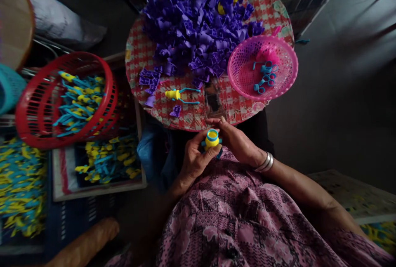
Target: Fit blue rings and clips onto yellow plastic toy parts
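My left hand holds a small yellow piece with a blue ring round its top, at the near edge of the round table. Beside it, my right hand has its fingers extended toward the table, close to the piece. Whether those fingers touch it cannot be made out. On the red checked tabletop lies a yellow piece with two blue arms, and a single purple part is just below it. A large heap of purple parts covers the table's far side.
A pink basket with blue ring parts sits on the table's right. To the left, a red basket and a tray hold yellow and blue pieces. Another person's arm shows at the lower left.
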Available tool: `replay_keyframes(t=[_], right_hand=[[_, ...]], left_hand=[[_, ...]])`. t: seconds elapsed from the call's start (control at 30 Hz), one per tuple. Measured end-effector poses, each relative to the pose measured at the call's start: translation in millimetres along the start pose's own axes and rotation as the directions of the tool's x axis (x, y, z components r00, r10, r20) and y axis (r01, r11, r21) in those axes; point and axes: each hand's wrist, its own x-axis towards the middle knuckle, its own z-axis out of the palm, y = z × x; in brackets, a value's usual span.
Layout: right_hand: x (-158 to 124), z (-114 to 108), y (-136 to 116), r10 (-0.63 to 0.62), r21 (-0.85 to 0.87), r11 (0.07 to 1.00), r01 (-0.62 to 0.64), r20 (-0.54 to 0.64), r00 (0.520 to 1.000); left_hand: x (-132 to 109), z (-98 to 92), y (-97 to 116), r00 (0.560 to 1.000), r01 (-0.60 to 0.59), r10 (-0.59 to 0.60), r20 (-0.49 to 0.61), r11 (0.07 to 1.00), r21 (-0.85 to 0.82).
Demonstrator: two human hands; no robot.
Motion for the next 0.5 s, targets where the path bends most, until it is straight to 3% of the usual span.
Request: replay_keyframes(t=[0.13, 0.23, 0.33, 0.4, 0.5], right_hand=[[0, 0, 1, 0.018, 0.023, 1.0, -0.018, 0.015, 1.0], [2, -3, -4, -0.008, -0.065, 0.998, 0.009, 0.014, 1.0], [0, -7, -13, -0.193, -0.266, 0.949, 0.169, -0.067, 0.979], [-5, -5, -20, -0.364, -0.404, 0.866, 0.294, -0.107, 0.925], [-20, 3, -30, -0.539, -0.569, 0.708, 0.419, -0.052, 0.841]], left_hand=[[-1, -0.5, -5, 1.0, 0.016, -0.016, 0.005, 1.0, -0.007], [-1, 2.1, -5, 1.0, -0.016, 0.016, -0.005, 1.0, 0.018], [-1, 7.1, -2, 0.996, -0.062, 0.066, -0.052, 0.995, 0.072], [0, 10.2, -1, 0.995, -0.05, 0.058, -0.083, 0.994, 0.092], [1, 13.7, -2, 0.993, -0.008, 0.017, -0.115, 0.997, 0.081]])
